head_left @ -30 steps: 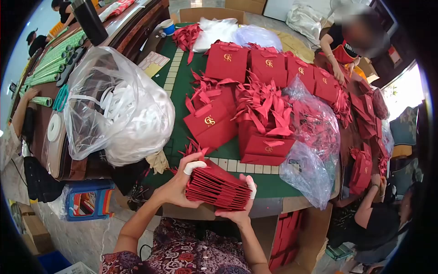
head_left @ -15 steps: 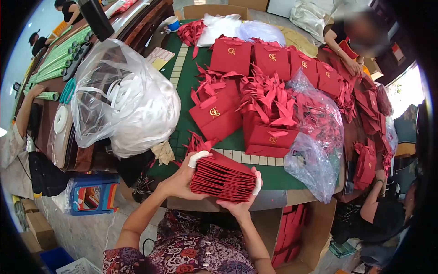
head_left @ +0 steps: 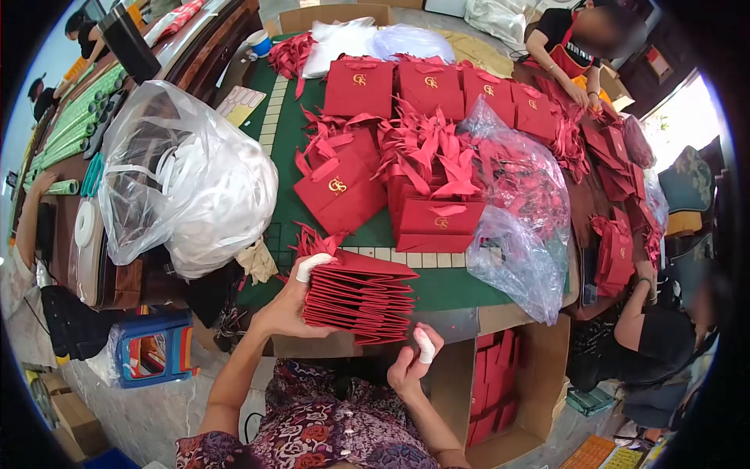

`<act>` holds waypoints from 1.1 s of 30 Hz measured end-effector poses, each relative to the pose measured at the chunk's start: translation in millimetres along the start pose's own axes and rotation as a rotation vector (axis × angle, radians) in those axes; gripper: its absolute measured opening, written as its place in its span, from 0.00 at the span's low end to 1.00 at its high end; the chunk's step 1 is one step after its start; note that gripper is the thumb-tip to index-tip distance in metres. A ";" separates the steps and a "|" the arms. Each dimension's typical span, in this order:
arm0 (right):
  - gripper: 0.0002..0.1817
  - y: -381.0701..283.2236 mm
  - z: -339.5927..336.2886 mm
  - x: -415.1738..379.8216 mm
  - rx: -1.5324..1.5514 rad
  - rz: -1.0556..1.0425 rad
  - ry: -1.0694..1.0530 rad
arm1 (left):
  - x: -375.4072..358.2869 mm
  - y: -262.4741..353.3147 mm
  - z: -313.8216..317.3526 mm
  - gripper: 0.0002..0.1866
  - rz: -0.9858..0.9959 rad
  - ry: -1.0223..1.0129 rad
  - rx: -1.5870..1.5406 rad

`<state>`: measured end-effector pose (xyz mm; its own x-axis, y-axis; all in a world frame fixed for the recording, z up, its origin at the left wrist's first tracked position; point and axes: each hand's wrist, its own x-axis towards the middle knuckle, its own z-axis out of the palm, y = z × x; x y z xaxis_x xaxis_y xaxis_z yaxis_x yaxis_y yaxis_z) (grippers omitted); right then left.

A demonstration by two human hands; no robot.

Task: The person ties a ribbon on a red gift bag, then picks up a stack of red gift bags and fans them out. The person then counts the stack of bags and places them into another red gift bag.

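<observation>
My left hand point(head_left: 287, 306), its thumb wrapped in white tape, grips a thick stack of folded flat red paper bags point(head_left: 359, 295) at the near edge of the green table point(head_left: 437, 288). Just below the stack's right end, my right hand point(head_left: 411, 364) hovers free of it, fingers loosely curled and the thumb taped. Nothing shows in that hand. Beyond the stack stand assembled red gift bags with gold logos point(head_left: 433, 223) and red ribbon handles.
A big clear plastic bag of white ribbon point(head_left: 183, 180) sits left of the table. A clear bag of red ribbons point(head_left: 519, 223) lies at right. A cardboard box with red bags point(head_left: 500, 383) stands below right. Other people work at the far right corner and the right side.
My right hand has let go of the stack's right end and dropped below it. The left hand alone now holds the stack, which has shifted slightly left.
</observation>
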<state>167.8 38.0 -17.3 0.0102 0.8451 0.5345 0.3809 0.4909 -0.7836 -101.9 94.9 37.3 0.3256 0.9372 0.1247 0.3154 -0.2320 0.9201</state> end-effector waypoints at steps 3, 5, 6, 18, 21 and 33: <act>0.19 -4.7 -0.8 3.8 -0.015 -0.023 -0.007 | -2.3 -2.0 2.8 0.60 -0.029 0.015 -0.043; 0.16 -6.5 1.6 7.4 -0.022 -0.039 0.001 | -3.5 -1.9 3.5 0.60 -0.043 0.025 -0.077; 0.16 -5.8 2.8 8.9 0.002 -0.042 0.011 | -3.4 -1.8 3.4 0.60 -0.049 0.023 -0.073; 0.20 -6.4 2.5 22.6 0.034 -0.026 -0.016 | -4.2 -5.8 3.8 0.60 -0.068 0.004 -0.061; 0.19 -7.1 1.7 19.9 0.052 -0.026 -0.004 | -5.1 -5.0 2.4 0.60 -0.074 -0.020 -0.024; 0.30 -8.1 8.0 33.3 0.112 0.035 0.007 | -4.9 0.2 4.4 0.59 -0.103 0.020 -0.104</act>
<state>157.6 63.9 4.3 0.0286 0.8607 0.5084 0.2746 0.4823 -0.8319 -99.5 89.1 35.2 0.2784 0.9598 0.0343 0.2519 -0.1075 0.9618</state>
